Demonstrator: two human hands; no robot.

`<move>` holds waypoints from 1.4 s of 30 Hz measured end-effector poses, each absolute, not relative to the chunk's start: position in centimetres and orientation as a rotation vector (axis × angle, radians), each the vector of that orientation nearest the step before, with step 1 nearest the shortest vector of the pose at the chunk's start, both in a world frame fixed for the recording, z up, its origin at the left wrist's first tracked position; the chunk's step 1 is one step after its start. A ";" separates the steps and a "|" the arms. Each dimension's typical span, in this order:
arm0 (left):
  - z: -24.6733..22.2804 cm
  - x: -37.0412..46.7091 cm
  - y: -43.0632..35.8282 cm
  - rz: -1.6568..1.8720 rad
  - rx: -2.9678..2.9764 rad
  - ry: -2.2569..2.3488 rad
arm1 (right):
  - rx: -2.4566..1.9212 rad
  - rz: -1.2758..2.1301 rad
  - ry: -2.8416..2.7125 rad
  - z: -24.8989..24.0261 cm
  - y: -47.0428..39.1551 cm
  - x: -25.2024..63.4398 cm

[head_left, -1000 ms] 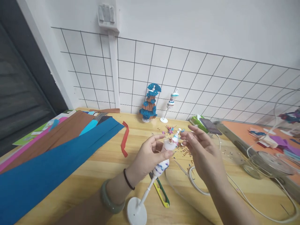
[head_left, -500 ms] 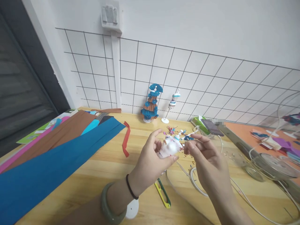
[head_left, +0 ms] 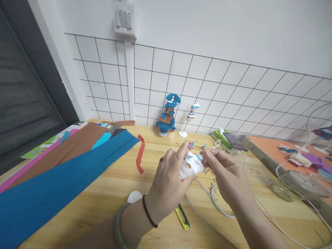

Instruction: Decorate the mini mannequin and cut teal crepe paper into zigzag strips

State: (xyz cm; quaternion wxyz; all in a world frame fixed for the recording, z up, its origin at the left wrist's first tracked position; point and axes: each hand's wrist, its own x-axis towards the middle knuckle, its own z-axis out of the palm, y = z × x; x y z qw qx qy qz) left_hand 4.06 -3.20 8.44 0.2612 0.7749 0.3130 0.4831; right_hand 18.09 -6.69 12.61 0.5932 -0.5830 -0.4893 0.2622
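Observation:
A miniature dress form [head_left: 192, 167], white with scraps of blue, purple and brown stuck on it, lies across my left hand [head_left: 167, 183], whose fingers and thumb wrap round its body. At its neck end, my right hand [head_left: 228, 173] pinches with thumb and forefinger, hiding the knob there. Beneath the hands a yellow and green cutter or scissors handle [head_left: 184, 221] rests on the wooden table [head_left: 103, 207]. A roll of white tape [head_left: 216, 205] sits under my right wrist. Partly behind my left wrist is a white disc [head_left: 135, 196].
Against the wall grid stand a blue and brown paper-dressed form [head_left: 167, 116] and a bare form on a stand [head_left: 191, 114]. Crepe paper sheets [head_left: 77, 176] cover the left side, beside a red strip [head_left: 140, 155]. A phone [head_left: 234, 141], cables and a clear spool [head_left: 308, 183] are at right.
The dress form has turned in my left hand, showing a side with more coloured scraps. My right fingers have closed onto its neck end. More of the white disc shows.

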 end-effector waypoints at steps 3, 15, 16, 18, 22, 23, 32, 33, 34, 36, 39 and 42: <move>8.8 3.8 -2.8 1.289 2.068 0.792 | -1.384 0.521 -1.185 13.4 -6.0 18.2; 11.6 -0.7 3.1 1.636 1.164 0.764 | -1.326 0.207 -1.538 19.2 2.7 20.5; 11.6 -1.0 3.3 1.631 1.137 0.756 | -1.341 0.205 -1.572 19.1 3.3 20.4; 11.5 -1.2 3.4 1.614 1.117 0.765 | -1.379 0.191 -1.644 18.8 4.1 20.2; 11.0 -1.0 3.4 1.567 1.150 0.809 | -1.424 0.158 -1.729 18.1 4.7 20.0; 10.9 -0.8 3.5 1.562 1.158 0.820 | -1.429 0.154 -1.729 18.1 4.7 20.0; 9.9 -0.1 3.7 1.456 1.170 0.885 | -1.346 0.194 -1.750 17.4 4.2 19.8; 9.8 -0.1 3.7 1.442 1.165 0.884 | -1.346 0.197 -1.751 17.3 4.2 19.7; 9.6 0.0 3.7 1.431 1.164 0.881 | -1.345 0.199 -1.753 17.2 4.1 19.7; 9.2 0.2 3.8 1.425 1.171 0.881 | -1.348 0.203 -1.756 17.1 3.9 19.9; 8.7 0.6 4.1 1.438 1.183 0.867 | -1.352 0.246 -1.748 16.8 3.4 20.7; 8.2 0.9 4.4 1.442 1.192 0.849 | -1.393 0.280 -1.633 16.0 1.9 21.3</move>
